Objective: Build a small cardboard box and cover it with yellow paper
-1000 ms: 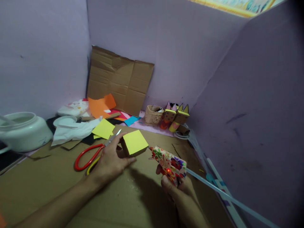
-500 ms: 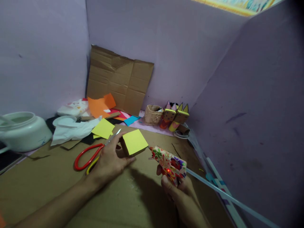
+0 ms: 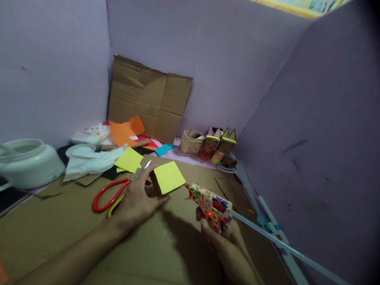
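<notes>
My left hand (image 3: 138,200) grips a small cardboard box (image 3: 170,178) by its left and near sides; its top is covered with yellow paper. In my right hand (image 3: 221,241) is a flower-patterned hot glue gun (image 3: 209,202), its red light lit. The gun's nozzle points left and sits at the box's right corner; whether it touches cannot be made out. A long clear glue stick (image 3: 276,239) runs out of the gun's back. Scissors (image 3: 111,196) with red and yellow handles lie beside and partly behind my left hand.
Yellow paper (image 3: 130,159), white tissue (image 3: 92,164) and orange paper (image 3: 121,132) lie at the back left, near a white pot (image 3: 29,166). A cardboard sheet (image 3: 150,99) leans on the wall. A woven basket (image 3: 191,143) and two cardboard figures (image 3: 227,144) stand behind.
Almost nothing differs. The glue gun has shifted very slightly left, its nozzle still at the box's corner. My left hand keeps its hold on the box.
</notes>
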`<move>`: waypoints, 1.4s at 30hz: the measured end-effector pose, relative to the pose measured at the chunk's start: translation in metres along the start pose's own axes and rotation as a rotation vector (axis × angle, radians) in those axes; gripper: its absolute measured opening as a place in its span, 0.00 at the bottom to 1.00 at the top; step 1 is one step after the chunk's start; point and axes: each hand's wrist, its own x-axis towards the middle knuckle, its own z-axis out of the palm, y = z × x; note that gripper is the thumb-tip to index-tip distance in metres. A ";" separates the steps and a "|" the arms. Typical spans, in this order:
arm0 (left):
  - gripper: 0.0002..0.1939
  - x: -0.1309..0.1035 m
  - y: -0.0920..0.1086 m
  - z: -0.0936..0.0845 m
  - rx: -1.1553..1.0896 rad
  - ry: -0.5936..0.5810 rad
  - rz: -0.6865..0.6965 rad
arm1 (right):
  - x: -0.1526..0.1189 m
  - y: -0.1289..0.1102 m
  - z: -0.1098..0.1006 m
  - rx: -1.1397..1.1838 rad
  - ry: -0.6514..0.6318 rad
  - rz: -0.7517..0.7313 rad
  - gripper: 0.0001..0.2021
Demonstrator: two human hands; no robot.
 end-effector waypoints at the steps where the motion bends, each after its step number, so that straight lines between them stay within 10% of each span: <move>1: 0.34 0.000 -0.001 0.000 0.007 0.003 0.006 | 0.000 0.001 0.000 -0.005 -0.006 -0.007 0.17; 42: 0.32 -0.004 -0.003 -0.001 0.075 0.036 0.072 | -0.001 0.010 0.000 0.086 0.093 0.077 0.22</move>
